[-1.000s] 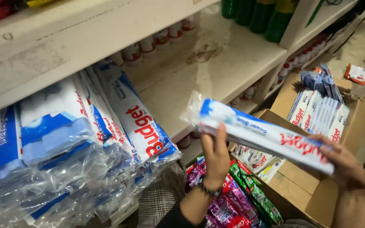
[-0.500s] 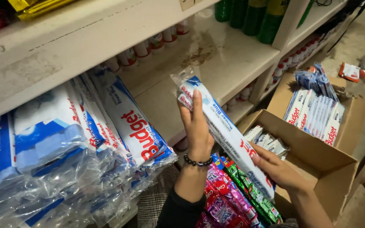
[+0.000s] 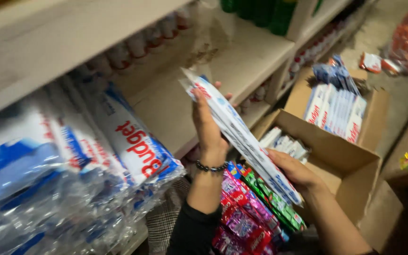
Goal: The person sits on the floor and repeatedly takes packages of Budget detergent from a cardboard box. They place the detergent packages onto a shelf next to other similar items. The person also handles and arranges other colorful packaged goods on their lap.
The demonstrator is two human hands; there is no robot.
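Both hands' fingers around wrapped pack

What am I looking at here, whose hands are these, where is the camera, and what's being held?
The camera sits on a person's head, looking down at their own bare hands; there is no machine. The left hand, with a bead bracelet at the wrist, and the right hand together hold a long white and blue plastic-wrapped pack, tilted over a wooden shelf. Similar packs lean on the shelf at left. Below stands an open cardboard box with more packs.
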